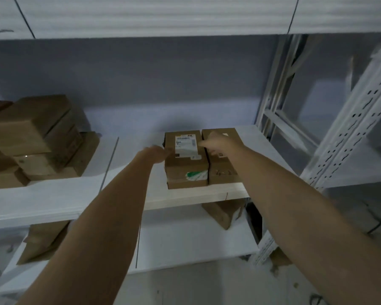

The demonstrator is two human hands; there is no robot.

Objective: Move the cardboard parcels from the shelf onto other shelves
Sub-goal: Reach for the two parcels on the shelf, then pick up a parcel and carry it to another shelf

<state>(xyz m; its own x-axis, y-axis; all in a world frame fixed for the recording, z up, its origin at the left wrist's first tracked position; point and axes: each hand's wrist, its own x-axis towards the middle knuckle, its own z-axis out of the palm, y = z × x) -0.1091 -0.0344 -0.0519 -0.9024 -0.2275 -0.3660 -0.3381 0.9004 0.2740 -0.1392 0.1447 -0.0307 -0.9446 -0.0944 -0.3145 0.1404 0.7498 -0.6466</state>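
Two cardboard parcels stand side by side on the middle shelf (53, 201), near its front edge. The left one, the labelled parcel (185, 172), has a white label on top and a green mark on its front. The plain parcel (223, 172) touches it on the right. My left hand (155, 151) presses against the labelled parcel's left side. My right hand (218, 143) lies over the plain parcel's top, its fingers reaching into the seam between the two parcels, on the labelled parcel's right side. Both hands are blurred.
A stack of several cardboard parcels (35, 139) fills the left of the middle shelf. Other parcels stand on the lower shelf (185, 243), one at left (44, 241) and one at right (223, 213). A perforated white upright (348, 137) is on the right, with another shelf board overhead.
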